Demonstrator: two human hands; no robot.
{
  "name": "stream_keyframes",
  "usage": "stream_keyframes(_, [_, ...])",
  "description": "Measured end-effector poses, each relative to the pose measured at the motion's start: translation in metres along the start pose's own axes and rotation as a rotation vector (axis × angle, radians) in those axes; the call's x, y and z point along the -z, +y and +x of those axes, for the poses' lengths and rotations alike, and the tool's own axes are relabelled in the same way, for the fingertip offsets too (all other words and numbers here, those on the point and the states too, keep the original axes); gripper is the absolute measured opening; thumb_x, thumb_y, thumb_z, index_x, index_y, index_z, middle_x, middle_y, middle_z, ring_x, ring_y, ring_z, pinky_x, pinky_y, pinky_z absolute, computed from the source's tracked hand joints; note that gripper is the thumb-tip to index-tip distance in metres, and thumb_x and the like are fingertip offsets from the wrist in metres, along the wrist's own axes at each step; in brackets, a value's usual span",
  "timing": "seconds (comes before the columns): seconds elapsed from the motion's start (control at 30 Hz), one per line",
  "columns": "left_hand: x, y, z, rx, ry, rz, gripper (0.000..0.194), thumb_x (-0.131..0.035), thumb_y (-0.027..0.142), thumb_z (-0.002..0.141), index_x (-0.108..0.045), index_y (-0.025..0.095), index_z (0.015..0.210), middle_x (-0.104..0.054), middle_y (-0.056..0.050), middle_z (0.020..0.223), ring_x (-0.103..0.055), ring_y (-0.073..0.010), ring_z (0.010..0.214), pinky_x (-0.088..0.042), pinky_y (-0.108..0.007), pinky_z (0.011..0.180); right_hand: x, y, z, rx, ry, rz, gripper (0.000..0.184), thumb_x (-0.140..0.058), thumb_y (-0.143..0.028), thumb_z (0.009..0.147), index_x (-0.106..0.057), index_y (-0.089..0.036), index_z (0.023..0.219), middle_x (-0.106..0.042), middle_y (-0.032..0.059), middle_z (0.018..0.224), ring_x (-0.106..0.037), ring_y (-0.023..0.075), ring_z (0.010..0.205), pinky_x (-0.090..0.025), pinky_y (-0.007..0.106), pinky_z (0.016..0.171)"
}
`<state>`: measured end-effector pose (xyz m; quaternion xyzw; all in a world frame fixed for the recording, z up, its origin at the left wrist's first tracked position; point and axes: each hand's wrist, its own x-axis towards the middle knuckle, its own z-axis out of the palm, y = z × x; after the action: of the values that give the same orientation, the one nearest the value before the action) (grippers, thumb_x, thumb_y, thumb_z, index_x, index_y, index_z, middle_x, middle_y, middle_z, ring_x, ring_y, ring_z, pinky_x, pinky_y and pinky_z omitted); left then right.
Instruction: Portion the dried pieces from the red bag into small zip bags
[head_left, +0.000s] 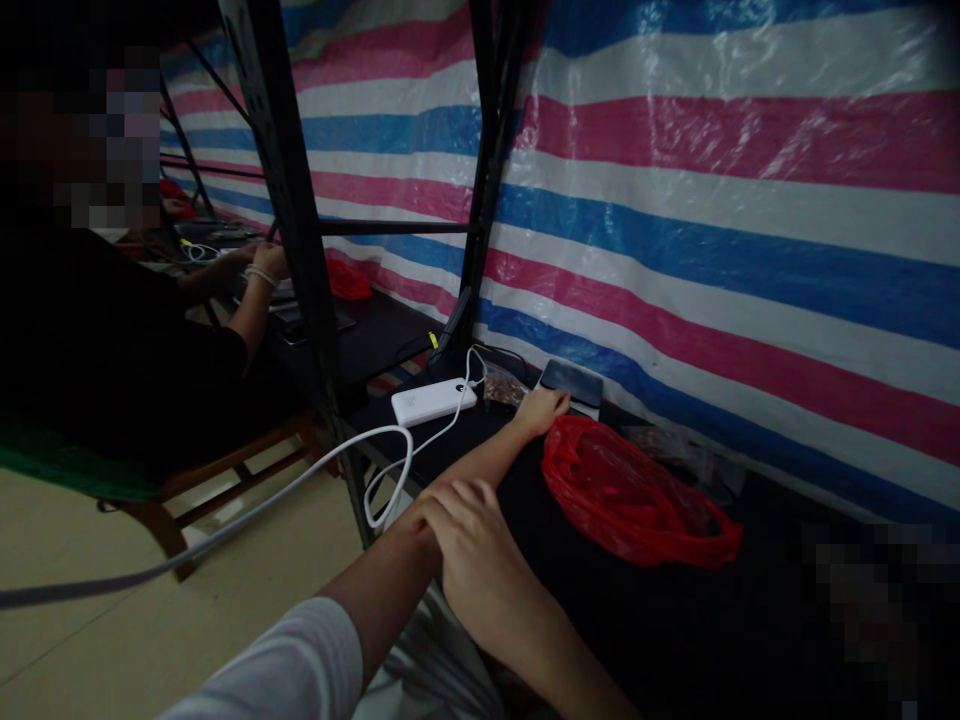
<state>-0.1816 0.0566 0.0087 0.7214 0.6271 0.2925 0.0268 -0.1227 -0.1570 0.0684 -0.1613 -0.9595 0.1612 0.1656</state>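
My left arm stretches across the black table, and my left hand rests beside a dark-topped flat box or stack near the back. Its fingers look curled, and whatever may be inside them is hidden. Across the left forearm lies my right hand, with its fingers bent round the arm just below the elbow side. A crumpled red plastic bag sits right of my left hand. To the left is a white power bank with a white cable plugged in. Behind the wrist lies a clear bag of small brownish pieces.
Another clear bag lies behind the red one. A black metal post rises on the left, and a loose white cable loops in front of it. A person in dark clothes sits beyond. Striped plastic sheeting hangs behind the table.
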Motion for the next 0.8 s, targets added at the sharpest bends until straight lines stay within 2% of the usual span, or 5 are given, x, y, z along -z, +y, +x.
stream_keyframes(0.2, [0.003, 0.003, -0.001, 0.021, -0.002, 0.008, 0.032, -0.032, 0.028, 0.089, -0.062, 0.017, 0.088, -0.066, -0.008, 0.089, -0.061, -0.0185, 0.083, -0.044, -0.027, 0.074, -0.005, 0.012, 0.008, -0.073, 0.046, -0.122, 0.026, -0.044, -0.005, 0.077, -0.054, -0.017, 0.098, -0.056, 0.0051, 0.099, -0.042, 0.0194, 0.096, -0.024, 0.037, 0.093])
stream_keyframes(0.5, [0.004, 0.005, -0.002, 0.024, -0.029, 0.004, 0.032, -0.032, 0.029, 0.089, -0.063, 0.018, 0.088, -0.065, -0.008, 0.089, -0.061, -0.0177, 0.083, -0.044, -0.026, 0.075, 0.002, 0.03, 0.005, 0.001, 0.056, 0.107, 0.03, -0.036, 0.005, 0.077, -0.056, -0.018, 0.074, -0.057, -0.0024, 0.088, -0.045, 0.0123, 0.09, -0.028, 0.029, 0.082])
stream_keyframes(0.63, [0.004, 0.004, -0.002, 0.017, -0.04, -0.005, 0.034, -0.03, 0.029, 0.089, -0.062, 0.017, 0.09, -0.065, -0.008, 0.09, -0.061, -0.0182, 0.085, -0.044, -0.027, 0.076, 0.0, 0.031, 0.004, -0.058, 0.087, 0.057, 0.032, -0.036, 0.003, 0.077, -0.057, -0.019, 0.087, -0.057, 0.0004, 0.093, -0.044, 0.0146, 0.092, -0.028, 0.03, 0.082])
stream_keyframes(0.73, [0.005, 0.004, -0.001, 0.007, -0.04, -0.01, 0.035, -0.029, 0.029, 0.09, -0.062, 0.017, 0.092, -0.065, -0.008, 0.091, -0.06, -0.0186, 0.086, -0.044, -0.027, 0.076, -0.007, 0.027, 0.006, -0.036, 0.083, 0.032, 0.035, -0.038, 0.002, 0.077, -0.054, -0.019, 0.1, -0.055, 0.0017, 0.106, -0.041, 0.0152, 0.1, -0.027, 0.03, 0.087])
stream_keyframes(0.8, [0.006, 0.004, -0.002, 0.007, -0.042, -0.01, 0.036, -0.029, 0.03, 0.09, -0.062, 0.017, 0.092, -0.065, -0.008, 0.091, -0.06, -0.0185, 0.086, -0.044, -0.027, 0.075, -0.01, 0.025, 0.008, -0.019, 0.072, 0.021, 0.035, -0.039, 0.001, 0.077, -0.053, -0.019, 0.102, -0.055, 0.0013, 0.108, -0.04, 0.0157, 0.101, -0.026, 0.031, 0.089])
